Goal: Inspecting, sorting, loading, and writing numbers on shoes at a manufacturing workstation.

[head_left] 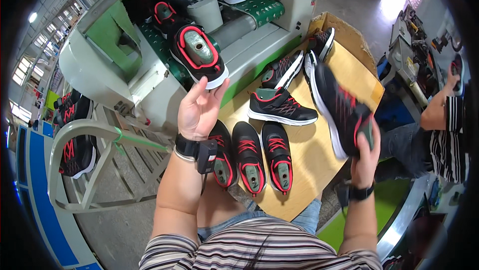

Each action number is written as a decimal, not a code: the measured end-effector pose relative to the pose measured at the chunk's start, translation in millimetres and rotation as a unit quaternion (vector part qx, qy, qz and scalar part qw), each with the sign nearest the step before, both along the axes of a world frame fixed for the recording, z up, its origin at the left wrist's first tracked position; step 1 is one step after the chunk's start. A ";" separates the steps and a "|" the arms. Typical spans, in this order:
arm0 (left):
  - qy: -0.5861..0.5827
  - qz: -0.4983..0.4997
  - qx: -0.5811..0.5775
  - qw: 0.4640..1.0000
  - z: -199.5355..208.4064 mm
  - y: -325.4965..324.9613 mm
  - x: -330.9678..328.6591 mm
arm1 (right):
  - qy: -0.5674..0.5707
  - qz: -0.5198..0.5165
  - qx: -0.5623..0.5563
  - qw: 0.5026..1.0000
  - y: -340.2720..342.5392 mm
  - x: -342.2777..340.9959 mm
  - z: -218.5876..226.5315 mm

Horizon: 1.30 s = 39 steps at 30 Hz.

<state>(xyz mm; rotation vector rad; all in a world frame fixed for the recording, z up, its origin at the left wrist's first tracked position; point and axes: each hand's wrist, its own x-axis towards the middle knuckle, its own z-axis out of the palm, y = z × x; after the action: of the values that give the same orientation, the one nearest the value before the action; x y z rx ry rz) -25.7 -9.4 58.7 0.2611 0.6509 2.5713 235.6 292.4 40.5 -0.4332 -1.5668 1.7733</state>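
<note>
Shoes everywhere around this worker, and both hands are busy! Over on the left, the left hand (198,115) is up at the machine, palm turned upward, thumb and fingers parted at the near end of the belt-side shoe (210,72); whether they really pinch it, I can't tell from here. That shoe is black with red trim, a green insert (191,53) filling its opening, poised at the edge of the green belt (153,43).

Now look right: the right hand (367,159) has the lifted shoe (333,98) firmly by its heel end, thumb pressed against it and fingers wrapped behind. It's tipped up on a slant above the wooden tabletop (312,168), toe pointing away from the worker, white sole facing left, its outline blurred.

Down on the wood, three shoes (247,153) line up side by side, toes away from the body. Just beyond them one strapped shoe (282,106) sits sideways on its sole, and another shoe (285,69) leans over behind it. A cardboard box (344,33) stands at the far edge. And off to the right, a co-worker in stripes (448,138) has a hand on a shoe too!
</note>
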 end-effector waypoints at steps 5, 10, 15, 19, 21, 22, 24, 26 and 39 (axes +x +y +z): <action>0.035 0.033 -0.039 0.998 -7.3 -14.7 -6.0 | 0.048 0.067 0.131 0.988 0.5 -197.9 75.6; 0.016 -0.003 -0.061 0.998 -4.0 -0.6 -9.2 | -0.057 0.056 0.313 0.946 57.7 -361.6 73.6; 0.038 0.005 -0.079 0.996 -4.0 -13.3 -6.9 | -0.053 0.055 0.383 0.921 63.4 -401.7 47.5; 0.055 0.021 -0.088 0.994 -1.4 -20.1 -5.6 | -0.117 0.050 0.396 0.910 31.8 -402.9 64.3; 0.042 0.014 -0.082 0.996 0.7 -27.5 0.1 | -0.128 0.206 0.229 0.943 21.6 -352.2 103.2; 0.051 -0.009 -0.083 0.995 3.6 -21.9 3.8 | -0.108 0.170 0.225 0.954 59.0 -353.1 92.0; 0.064 -0.030 -0.091 0.993 3.1 -25.4 14.1 | -0.182 0.066 0.286 0.939 113.7 -345.8 40.3; 0.053 -0.040 -0.104 0.992 -1.2 -33.6 25.3 | -0.335 -0.017 0.385 0.860 132.2 -300.8 -27.0; 0.108 -0.154 -0.336 0.923 -16.6 -19.3 40.8 | -0.435 -0.164 0.446 0.765 25.4 35.9 -64.0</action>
<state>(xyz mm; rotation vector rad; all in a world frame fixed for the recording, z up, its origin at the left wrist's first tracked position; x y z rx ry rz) 15.1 -28.8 42.1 0.3756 1.3979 1.8976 271.5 317.9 -23.5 -1.0268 -2.5195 0.3443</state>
